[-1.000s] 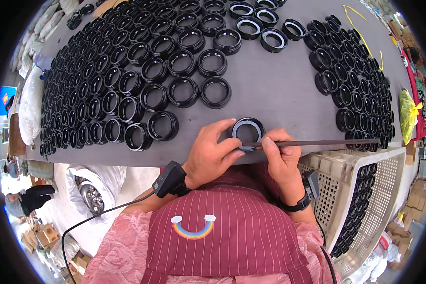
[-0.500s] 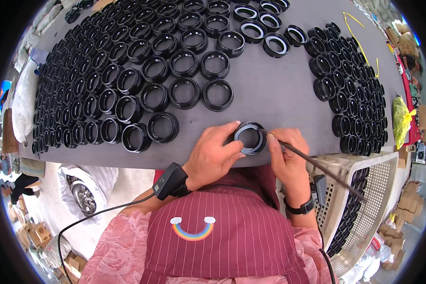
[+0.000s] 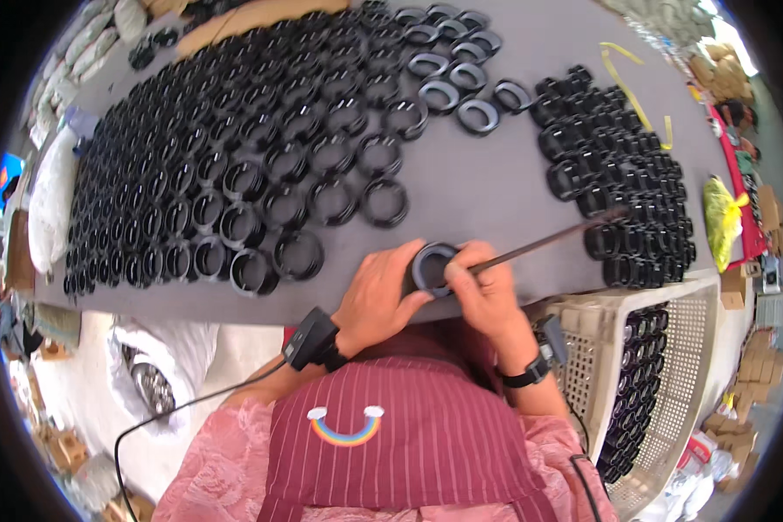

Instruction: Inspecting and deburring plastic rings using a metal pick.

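Observation:
A black ring (image 3: 420,271) with a grey inner face stands near the table's front edge, between my hands. My left hand (image 3: 377,291) is wrapped round its left side, the thumb at the lower rim. In my right hand (image 3: 485,294) a thin dark rod (image 3: 544,246) is pinched. One end of the rod is at the ring's right rim, partly hidden by my fingers; the other sticks out up and to the right. What the hidden tip is like, I cannot make out. The nearest other black rings (image 3: 298,276) stand left of my left hand.
Many black rings cover the left of the grey table (image 3: 483,187), and another cluster (image 3: 618,174) stands on the right. Grey-faced rings (image 3: 478,130) lie at the back middle. A pale perforated crate (image 3: 696,348) with rings is below right. A cable (image 3: 209,396) trails from my left wrist device.
The rod has swung from pointing down-right to pointing up-right as my right hand turned. Hands and ring sit slightly further left in view; the whole view has shifted too.

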Demonstrator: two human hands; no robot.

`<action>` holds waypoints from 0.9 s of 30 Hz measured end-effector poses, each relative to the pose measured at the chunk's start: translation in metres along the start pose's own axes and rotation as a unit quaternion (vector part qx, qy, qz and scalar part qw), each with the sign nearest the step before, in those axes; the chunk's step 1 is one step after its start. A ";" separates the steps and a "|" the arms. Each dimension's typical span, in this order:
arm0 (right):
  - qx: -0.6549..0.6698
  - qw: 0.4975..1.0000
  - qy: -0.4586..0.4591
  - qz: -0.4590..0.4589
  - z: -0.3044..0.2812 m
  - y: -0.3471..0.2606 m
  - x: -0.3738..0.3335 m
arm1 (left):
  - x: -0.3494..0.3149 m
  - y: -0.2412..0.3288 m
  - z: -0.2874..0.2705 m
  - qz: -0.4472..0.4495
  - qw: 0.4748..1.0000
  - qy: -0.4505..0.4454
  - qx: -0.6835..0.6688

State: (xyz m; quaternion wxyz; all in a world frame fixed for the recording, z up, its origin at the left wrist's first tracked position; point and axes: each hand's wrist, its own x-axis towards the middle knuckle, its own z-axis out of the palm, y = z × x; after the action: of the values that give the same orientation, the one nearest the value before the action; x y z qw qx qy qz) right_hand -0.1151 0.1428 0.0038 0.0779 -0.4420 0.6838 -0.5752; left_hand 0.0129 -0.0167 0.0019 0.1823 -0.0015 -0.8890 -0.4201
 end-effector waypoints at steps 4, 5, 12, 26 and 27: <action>0.093 0.988 0.105 0.064 0.004 0.000 -0.016 | 0.002 0.009 0.002 -0.009 1.000 0.001 0.023; 0.073 0.986 0.144 0.030 0.002 -0.005 -0.020 | 0.005 0.012 0.004 -0.012 0.999 0.000 0.041; 0.046 0.984 0.170 -0.035 -0.028 -0.031 -0.066 | 0.059 0.032 0.030 -0.003 0.998 0.047 -0.041; 0.145 0.967 0.195 0.078 -0.039 -0.011 -0.110 | 0.236 0.027 0.096 0.054 0.951 0.084 0.293; 0.139 0.971 0.182 0.073 -0.039 -0.011 -0.109 | 0.245 0.011 0.087 0.017 0.927 0.087 0.364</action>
State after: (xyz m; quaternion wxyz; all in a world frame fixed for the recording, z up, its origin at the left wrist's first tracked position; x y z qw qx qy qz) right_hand -0.0682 0.2472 -0.0175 0.0552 -0.2634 0.6303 -0.7282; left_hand -0.2422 0.0185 0.0394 0.2537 0.0865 -0.9614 -0.0626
